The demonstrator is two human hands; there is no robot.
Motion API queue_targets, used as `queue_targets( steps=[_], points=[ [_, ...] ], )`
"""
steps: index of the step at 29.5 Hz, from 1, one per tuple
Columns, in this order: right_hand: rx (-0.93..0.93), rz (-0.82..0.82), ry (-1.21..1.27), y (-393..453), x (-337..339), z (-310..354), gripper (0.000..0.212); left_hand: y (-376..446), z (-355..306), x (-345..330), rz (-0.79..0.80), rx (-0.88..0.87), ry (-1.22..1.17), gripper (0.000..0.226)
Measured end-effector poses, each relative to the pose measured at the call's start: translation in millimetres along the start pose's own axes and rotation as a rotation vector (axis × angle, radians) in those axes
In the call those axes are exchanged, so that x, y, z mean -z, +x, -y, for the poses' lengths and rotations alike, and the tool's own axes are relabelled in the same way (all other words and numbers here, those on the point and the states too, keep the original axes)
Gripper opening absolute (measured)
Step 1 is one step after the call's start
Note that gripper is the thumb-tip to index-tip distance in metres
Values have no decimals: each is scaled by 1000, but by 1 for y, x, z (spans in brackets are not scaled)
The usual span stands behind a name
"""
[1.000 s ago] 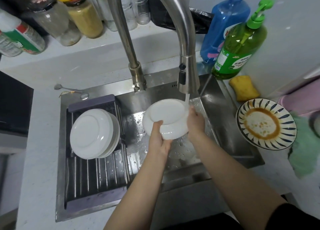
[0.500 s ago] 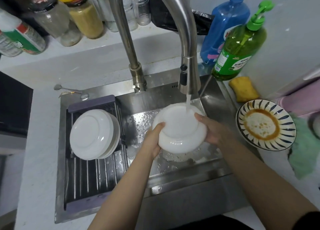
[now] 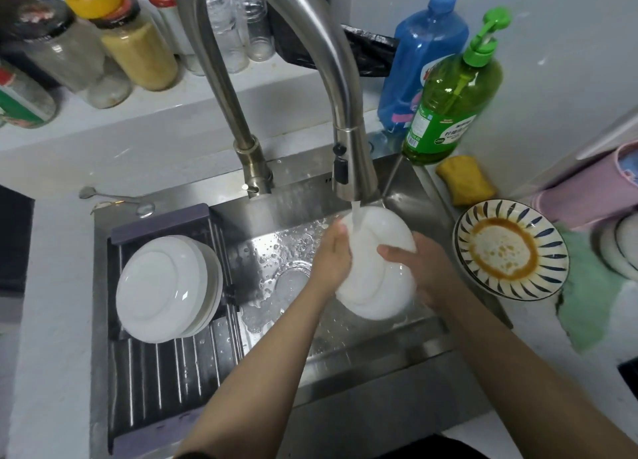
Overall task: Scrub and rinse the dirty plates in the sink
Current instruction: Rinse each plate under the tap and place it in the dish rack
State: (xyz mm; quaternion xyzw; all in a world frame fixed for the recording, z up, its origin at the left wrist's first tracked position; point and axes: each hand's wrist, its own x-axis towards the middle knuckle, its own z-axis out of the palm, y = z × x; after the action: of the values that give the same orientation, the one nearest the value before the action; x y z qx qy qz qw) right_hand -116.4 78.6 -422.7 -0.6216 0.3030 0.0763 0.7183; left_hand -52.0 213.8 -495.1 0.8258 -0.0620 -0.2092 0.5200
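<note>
Since the earlier frame the white plate (image 3: 376, 268) tilts steeper under the faucet (image 3: 352, 168) stream, above the sink (image 3: 276, 248). The left hand (image 3: 333, 255) grips its left rim; the right hand (image 3: 419, 268) grips its right edge, fingers across the face.

Left hand (image 3: 333, 255) and right hand (image 3: 419, 268) cover parts of the white plate (image 3: 376, 286); running water blurs its far rim. Far-left jars (image 3: 62, 47) are cut off by the frame.

Two bare forearms, no rings or watch visible — a dark sleeve (image 3: 445, 450) edge at the bottom
</note>
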Motion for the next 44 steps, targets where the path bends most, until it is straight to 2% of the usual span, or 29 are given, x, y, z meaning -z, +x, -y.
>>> queue_targets(
  steps=[2,5,7,11,13,15,16,18,20,23,25,27,29,32,34,35,36,38,39,40,41,43,44],
  points=[
    [6,-1,-49,-2,2,4,18,2,-9,-4,-29,104,-18,44],
    [-1,-20,-64,-3,1,7,17,-3,-10,-10,-60,22,27,43],
    [2,-25,-116,-2,-1,1,17,-7,-8,-12,-5,9,-22,46],
    [71,27,-351,-2,-8,-9,15,19,2,-15,75,318,-125,59],
    [93,29,-451,-1,-9,-12,17,23,3,-12,69,393,-112,61],
    [138,28,-542,2,-10,-9,24,11,-7,-7,18,311,-109,48],
    [165,29,-594,5,-12,-9,29,5,-13,-6,-6,206,-131,41],
    [199,27,-642,7,-16,-9,31,-3,-16,-9,-39,90,-171,41],
    [233,29,-712,4,-21,-8,27,9,-16,-8,-36,220,-197,45],
    [310,66,-873,-2,-24,-13,37,25,-11,3,-8,580,-359,45],
    [365,106,-1016,-5,-22,-15,33,18,-19,9,42,645,-425,42],
    [444,129,-1237,-2,-20,-12,32,12,-26,13,85,647,-436,37],
    [592,147,-1388,0,-17,-9,26,8,-29,23,107,659,-524,22],
    [930,275,-1449,2,-11,-21,10,6,-17,40,102,793,-689,11],
    [1040,340,-1504,10,1,-32,9,1,-8,41,90,812,-753,15],
    [1004,382,-1518,14,7,-35,21,-2,-5,39,57,792,-776,17],
    [897,429,-1530,15,10,-33,44,-5,-3,36,-3,760,-785,19],
    [634,460,-1557,20,11,-33,96,-9,2,29,-123,661,-745,26],
    [488,443,-1552,24,7,-34,109,-12,5,25,-158,607,-707,28],
    [389,398,-1540,32,0,-36,110,-14,6,20,-168,559,-668,29],
    [327,354,-1506,39,-12,-37,102,-16,8,14,-161,522,-628,31],
    [299,306,-1396,46,-38,-38,76,-21,5,7,-143,474,-549,33],
    [307,343,-1323,47,-49,-39,65,-22,3,7,-154,473,-520,33]
  ],
)
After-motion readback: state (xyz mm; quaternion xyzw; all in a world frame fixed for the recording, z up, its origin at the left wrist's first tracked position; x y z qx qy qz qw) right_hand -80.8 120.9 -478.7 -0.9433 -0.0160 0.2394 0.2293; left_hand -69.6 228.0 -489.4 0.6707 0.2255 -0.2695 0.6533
